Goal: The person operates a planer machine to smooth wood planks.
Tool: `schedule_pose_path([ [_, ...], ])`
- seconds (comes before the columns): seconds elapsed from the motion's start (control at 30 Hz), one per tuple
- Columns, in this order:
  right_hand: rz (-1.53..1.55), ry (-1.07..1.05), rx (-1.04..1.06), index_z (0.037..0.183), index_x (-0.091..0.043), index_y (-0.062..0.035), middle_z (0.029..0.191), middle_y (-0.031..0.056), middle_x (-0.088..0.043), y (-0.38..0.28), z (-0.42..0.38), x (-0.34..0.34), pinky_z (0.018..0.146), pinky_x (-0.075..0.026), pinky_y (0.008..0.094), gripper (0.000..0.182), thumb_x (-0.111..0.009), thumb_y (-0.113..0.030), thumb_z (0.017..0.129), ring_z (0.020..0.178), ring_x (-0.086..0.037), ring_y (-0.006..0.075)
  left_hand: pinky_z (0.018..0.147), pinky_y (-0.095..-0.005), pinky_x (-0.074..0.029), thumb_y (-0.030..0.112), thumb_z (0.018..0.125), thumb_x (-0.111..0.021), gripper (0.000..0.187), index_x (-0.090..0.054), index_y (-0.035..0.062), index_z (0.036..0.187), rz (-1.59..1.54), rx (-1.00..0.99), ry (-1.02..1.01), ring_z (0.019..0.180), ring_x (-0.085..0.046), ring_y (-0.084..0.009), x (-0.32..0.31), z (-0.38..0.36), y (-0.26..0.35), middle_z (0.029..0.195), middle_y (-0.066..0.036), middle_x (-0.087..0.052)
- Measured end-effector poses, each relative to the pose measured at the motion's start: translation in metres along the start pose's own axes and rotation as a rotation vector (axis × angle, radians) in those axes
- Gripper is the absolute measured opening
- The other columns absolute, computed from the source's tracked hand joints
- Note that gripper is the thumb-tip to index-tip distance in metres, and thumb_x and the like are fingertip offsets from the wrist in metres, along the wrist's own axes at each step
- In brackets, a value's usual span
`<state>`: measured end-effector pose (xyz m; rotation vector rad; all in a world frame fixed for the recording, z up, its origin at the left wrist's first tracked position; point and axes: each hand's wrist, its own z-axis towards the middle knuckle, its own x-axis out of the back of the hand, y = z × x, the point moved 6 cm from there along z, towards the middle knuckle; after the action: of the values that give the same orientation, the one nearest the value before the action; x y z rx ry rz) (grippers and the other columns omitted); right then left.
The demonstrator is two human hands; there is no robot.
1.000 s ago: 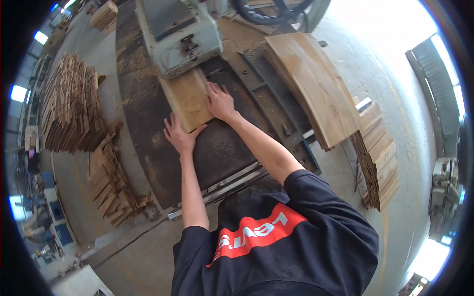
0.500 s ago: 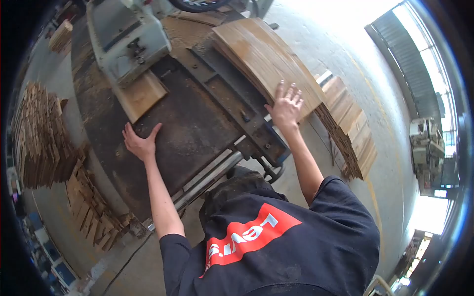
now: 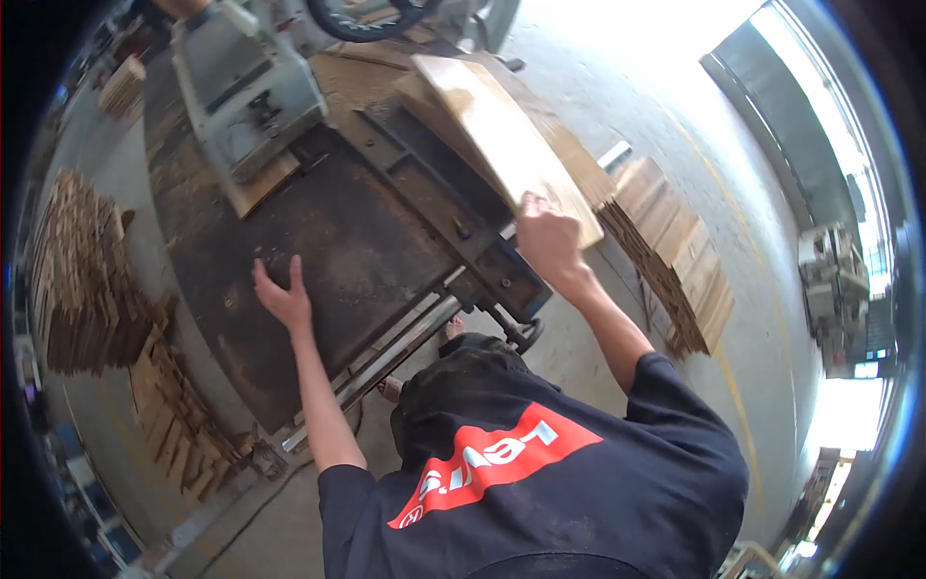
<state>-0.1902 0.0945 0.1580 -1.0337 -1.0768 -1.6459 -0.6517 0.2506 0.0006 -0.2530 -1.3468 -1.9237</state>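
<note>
My right hand (image 3: 550, 234) is closed on the near end of a long pale board (image 3: 506, 140), which lies at a slant over other boards beside the machine's fence (image 3: 424, 183). My left hand (image 3: 285, 294) is over the dark machine table (image 3: 357, 261), thumb and fingers apart, holding nothing. Beyond it, a short piece of wood (image 3: 265, 185) sticks out from under the grey machine head (image 3: 253, 111).
Stacks of cut boards stand at the right (image 3: 675, 251) and left (image 3: 82, 280), with loose offcuts (image 3: 178, 415) at the lower left. A black handwheel (image 3: 371, 24) is at the top. A small crank wheel (image 3: 526, 335) sits below the fence.
My right hand has gone from lying flat on the boards to gripping one, now turned apart from the others. The wood under the machine head has moved further in. My left hand has shifted slightly nearer me.
</note>
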Motion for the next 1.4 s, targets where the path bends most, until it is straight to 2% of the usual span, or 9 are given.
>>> schedule_pose_path([
  [0.1, 0.349, -0.094, -0.060, 0.100, -0.070, 0.0056, 0.080, 0.0176, -0.075, 0.024, 0.012, 0.108, 0.062, -0.057, 0.0431, 0.025, -0.068, -0.019, 0.101, 0.076, -0.078, 0.0249, 0.128, -0.0490, -0.034, 0.036, 0.099, -0.083, 0.081, -0.049, -0.0043, 0.161, -0.358, 0.101, -0.091, 0.156, -0.046, -0.0358, 0.009, -0.059, 0.052, 0.162, -0.022, -0.055],
  [0.2, 1.169, -0.204, -0.210, 0.107, -0.079, 0.0053, 0.081, -0.0018, -0.073, 0.055, -0.004, 0.106, 0.067, -0.053, 0.0294, 0.026, -0.077, -0.020, 0.102, 0.079, -0.066, 0.0058, 0.127, -0.0465, -0.036, 0.035, 0.100, -0.081, 0.085, -0.042, -0.0027, 0.166, -0.473, -0.033, -0.416, 0.156, -0.047, -0.0332, 0.019, -0.118, 0.115, 0.166, -0.020, -0.052],
  [0.3, 1.629, -0.332, -0.358, 0.120, -0.080, 0.0055, 0.095, -0.0033, -0.076, 0.019, -0.028, 0.080, 0.073, -0.054, 0.0261, 0.029, -0.074, -0.019, 0.105, 0.084, -0.067, 0.0050, 0.126, -0.0458, -0.038, 0.064, 0.101, -0.068, 0.102, -0.029, 0.0009, 0.172, -1.325, 0.563, -0.750, 0.155, -0.048, -0.0328, 0.020, -0.178, 0.154, 0.168, -0.019, -0.049],
  [0.4, 1.867, -0.500, -0.380, 0.128, -0.077, 0.0067, 0.107, 0.0012, -0.079, -0.043, -0.054, 0.024, 0.082, -0.056, 0.0258, 0.035, -0.075, -0.021, 0.106, 0.092, -0.070, 0.0070, 0.121, -0.0446, -0.045, 0.079, 0.104, -0.049, 0.106, -0.032, -0.0015, 0.170, -1.875, 1.035, -0.700, 0.149, -0.054, -0.0310, 0.042, -0.201, 0.170, 0.168, -0.017, -0.050],
  [0.63, 1.913, -0.866, -0.199, 0.135, -0.074, 0.0067, 0.110, 0.0020, -0.078, -0.149, -0.082, -0.043, 0.088, -0.054, 0.0261, 0.044, -0.072, -0.029, 0.108, 0.099, -0.069, 0.0068, 0.117, -0.0427, -0.050, 0.046, 0.118, -0.049, 0.059, -0.055, 0.0013, 0.156, -1.410, 1.173, -0.161, 0.136, -0.064, -0.0256, 0.094, -0.230, 0.097, 0.153, -0.011, -0.064],
  [1.17, 1.966, -0.645, -0.276, 0.162, -0.054, -0.0026, 0.103, 0.0007, -0.077, -0.173, -0.100, -0.067, 0.083, -0.053, 0.0230, 0.059, -0.072, -0.010, 0.106, 0.091, -0.067, 0.0037, 0.123, -0.0392, -0.041, 0.012, 0.104, -0.076, 0.075, -0.036, -0.0038, 0.166, -0.875, 0.712, -0.062, 0.149, -0.049, -0.0250, 0.115, -0.189, 0.103, 0.164, -0.019, -0.047],
  [1.27, 1.962, -0.653, -0.362, 0.153, -0.064, -0.0041, 0.117, 0.0085, -0.079, -0.181, -0.099, -0.077, 0.088, -0.057, 0.0278, 0.051, -0.075, -0.009, 0.103, 0.099, -0.072, 0.0117, 0.127, -0.0469, -0.036, 0.032, 0.096, -0.087, 0.091, -0.038, 0.0028, 0.168, -0.777, 0.499, -0.198, 0.157, -0.041, -0.0328, 0.109, -0.171, 0.098, 0.170, -0.020, -0.044],
  [1.37, 1.252, 0.100, 0.120, 0.139, -0.074, -0.0064, 0.138, 0.0185, -0.072, -0.174, -0.082, -0.048, 0.102, -0.057, 0.0404, 0.042, -0.077, -0.006, 0.097, 0.123, -0.071, 0.0299, 0.130, -0.0587, -0.027, 0.053, 0.077, -0.098, 0.118, -0.039, 0.0089, 0.169, 0.111, 0.089, -0.356, 0.163, -0.028, -0.0444, 0.115, -0.170, 0.104, 0.174, -0.025, -0.036],
  [1.4, 1.081, 0.185, 0.197, 0.128, -0.079, -0.0080, 0.152, 0.0222, -0.062, -0.168, -0.072, -0.010, 0.116, -0.049, 0.0513, 0.036, -0.078, -0.005, 0.091, 0.143, -0.055, 0.0436, 0.130, -0.0665, -0.020, 0.072, 0.052, -0.100, 0.144, -0.040, 0.0126, 0.169, 0.299, 0.026, -0.398, 0.164, -0.018, -0.0521, 0.111, -0.175, 0.105, 0.174, -0.032, -0.028],
])
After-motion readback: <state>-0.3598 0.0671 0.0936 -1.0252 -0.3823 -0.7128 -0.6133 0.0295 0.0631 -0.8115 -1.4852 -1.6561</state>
